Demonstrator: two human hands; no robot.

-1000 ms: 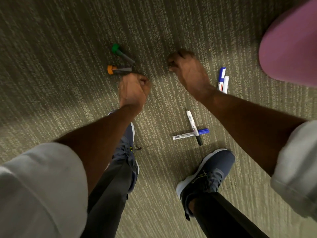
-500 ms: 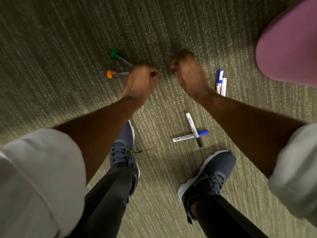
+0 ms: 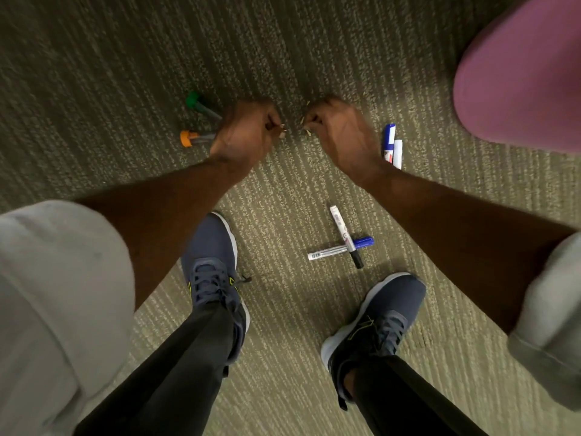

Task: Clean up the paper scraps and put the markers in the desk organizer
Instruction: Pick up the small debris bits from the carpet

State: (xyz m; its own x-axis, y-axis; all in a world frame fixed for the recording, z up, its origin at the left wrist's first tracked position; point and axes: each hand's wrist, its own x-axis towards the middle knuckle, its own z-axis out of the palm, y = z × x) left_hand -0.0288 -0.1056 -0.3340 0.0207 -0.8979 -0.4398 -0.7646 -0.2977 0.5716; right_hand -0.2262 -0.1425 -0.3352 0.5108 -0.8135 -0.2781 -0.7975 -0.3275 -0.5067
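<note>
Carpet: olive-green with pale ribbed stripes; it is seen from above and everything lies on it.
Left hand: lowered close to the carpet, fingers curled together into a loose fist; small pale bits are seen at its fingertips, but whether they are pinched cannot be told.
Right hand: also lowered, fingers curled together; it is placed just beside the left hand, with a narrow gap between them.
Paper scraps: tiny pale pieces are seen on the carpet in the gap between the two hands; they are too small to be counted.
Green-capped marker: laid on the carpet to the left of the left hand; its far end is hidden behind that hand.
Orange-capped marker: laid just below the green one; its barrel also goes behind the left hand.
Blue and white markers: two are laid side by side, near the right wrist.
Crossed markers: a black-capped one is laid across a blue-capped one, between the two shoes.
Shoes: dark blue with white soles; both are planted on the carpet, well apart.
Sleeves: light grey, rolled up on both arms.
Pink object: a rounded shape at the upper right; what it is cannot be told.
</note>
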